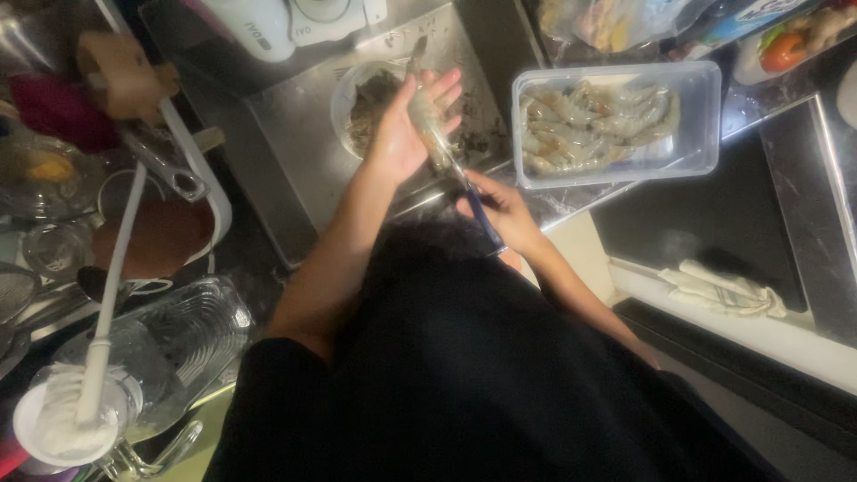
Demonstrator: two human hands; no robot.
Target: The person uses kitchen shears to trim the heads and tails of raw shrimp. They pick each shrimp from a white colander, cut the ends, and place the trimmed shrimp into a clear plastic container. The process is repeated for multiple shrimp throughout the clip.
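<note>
The steel sink [295, 152] took up most of the middle, and it was hemmed in pretty tight: a rack of dishes and glass bowls [170, 330] crowded the left edge, a white appliance [295, 22] sat along the far rim, and the dark counter [705, 214] ran off to the right. A clear rectangular tub [705, 107] of raw grey shrimp [594, 125] sat on the sink's right edge, just beside the hands. Only real free space was the bare steel floor of the sink to the left of the hands.

A small round bowl [344, 98] with dark scraps sat in the sink, partly under the left hand [406, 134]. That hand lay palm up, fingers loosely spread, cradling a single shrimp [427, 125] lengthwise, tail pointing away. The shrimp looked pale, greyish and translucent, long and thin.

The right hand [504, 210] was curled shut around a blue-handled tool [482, 214], tip touching the near end of the shrimp. Couldn't tell what kind of blade, too blurry.
</note>
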